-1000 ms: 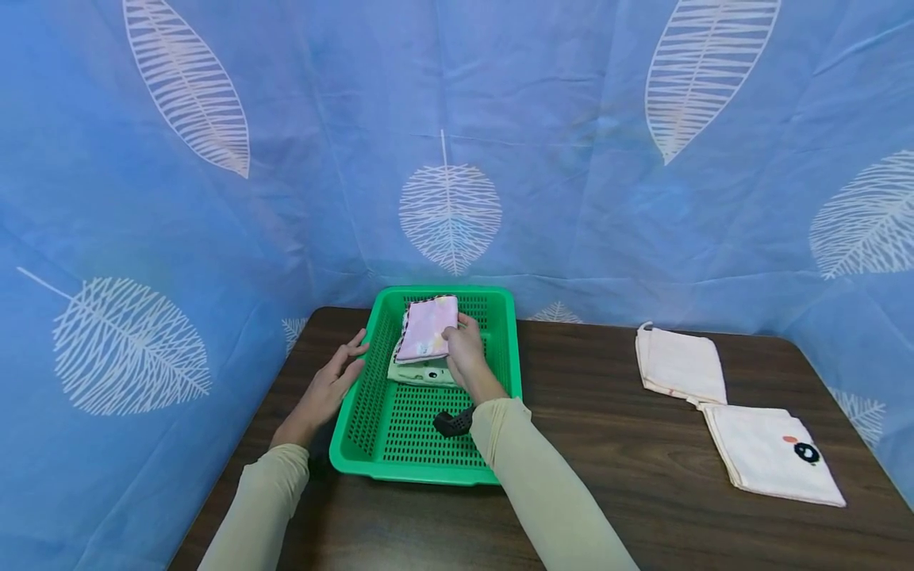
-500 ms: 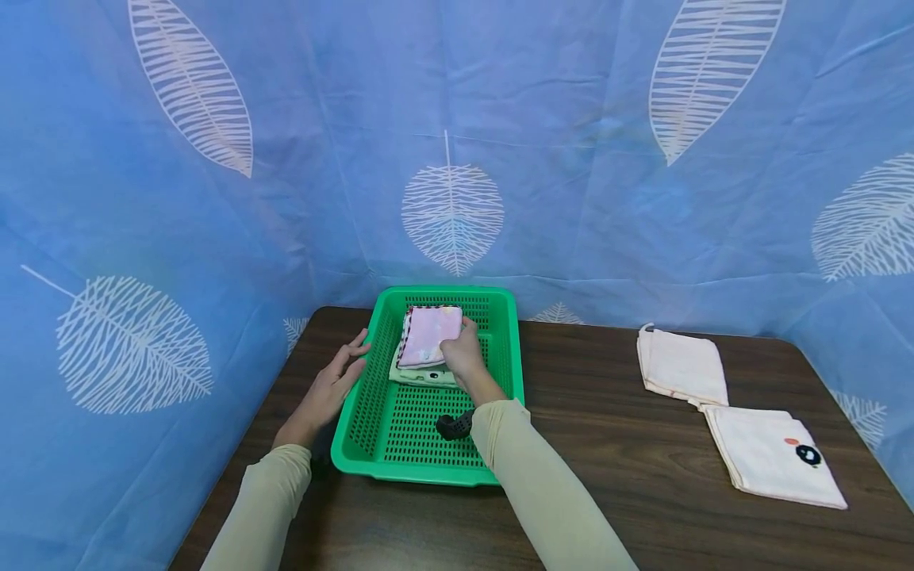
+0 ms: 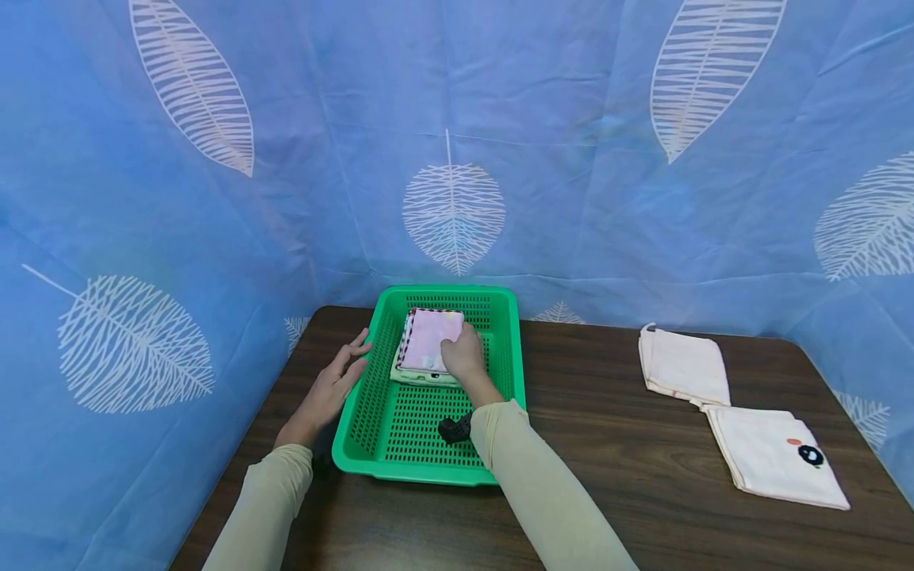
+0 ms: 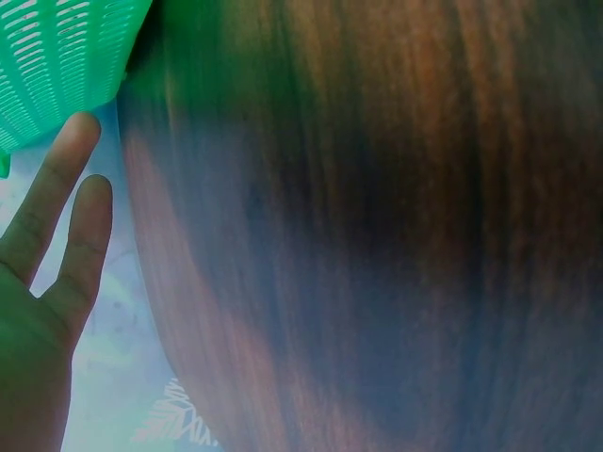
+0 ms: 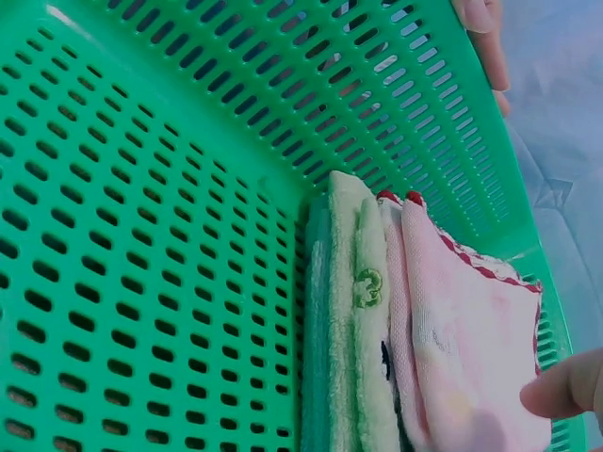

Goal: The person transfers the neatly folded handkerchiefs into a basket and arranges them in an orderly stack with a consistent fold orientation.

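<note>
A folded pink towel [image 3: 431,337] with a dark checked edge lies on a folded pale green towel [image 3: 417,377] inside a green perforated basket [image 3: 407,473]. My right hand [image 3: 467,357] holds the pink towel at its right side, the thumb on top; the other fingers are mostly hidden. In the right wrist view the pink towel [image 5: 485,339] rests against the green towel [image 5: 349,311], red trim along its edge. My left hand [image 3: 328,392] touches the basket's left rim, its fingers extended. The left wrist view shows two straight fingers [image 4: 85,235] near the basket [image 4: 75,66].
Two folded white towels lie on the right of the dark wooden table [image 3: 607,428]: a plain one [image 3: 683,367] behind and one with a black design [image 3: 771,456] in front. A black wrist piece [image 3: 455,430] shows beside my right sleeve. Blue leaf-patterned cloth [image 3: 557,198] hangs behind.
The pink towel has come down and slightly toward me, from tilted above the green towel to flat on it, with my right hand following. My left hand keeps its place at the rim.
</note>
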`<action>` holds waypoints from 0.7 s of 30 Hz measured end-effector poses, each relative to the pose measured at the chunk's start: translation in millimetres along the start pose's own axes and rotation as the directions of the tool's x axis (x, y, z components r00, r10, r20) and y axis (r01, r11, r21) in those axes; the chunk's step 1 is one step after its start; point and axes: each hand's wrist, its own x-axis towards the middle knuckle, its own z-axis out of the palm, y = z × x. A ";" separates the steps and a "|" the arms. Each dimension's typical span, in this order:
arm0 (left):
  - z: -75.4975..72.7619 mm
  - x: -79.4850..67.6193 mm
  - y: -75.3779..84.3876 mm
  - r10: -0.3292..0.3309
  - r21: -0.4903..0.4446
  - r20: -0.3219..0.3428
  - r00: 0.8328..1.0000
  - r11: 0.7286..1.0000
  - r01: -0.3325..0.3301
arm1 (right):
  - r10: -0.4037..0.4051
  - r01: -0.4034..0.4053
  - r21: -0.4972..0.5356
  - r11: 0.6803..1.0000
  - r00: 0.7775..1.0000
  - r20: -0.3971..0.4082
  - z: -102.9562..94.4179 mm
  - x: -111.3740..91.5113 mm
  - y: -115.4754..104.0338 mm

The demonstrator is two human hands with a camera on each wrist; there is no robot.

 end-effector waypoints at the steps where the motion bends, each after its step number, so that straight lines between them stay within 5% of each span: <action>1: 0.0 -0.1 0.1 0.001 -0.001 0.000 1.000 1.000 -0.001 | 0.001 -0.001 -0.012 1.000 1.000 -0.017 -0.3 0.0 -0.3; 21: 1.2 0.6 -1.0 0.001 -0.004 0.002 1.000 1.000 0.000 | -0.035 0.016 -0.188 0.982 0.994 -0.103 0.1 -4.3 -1.9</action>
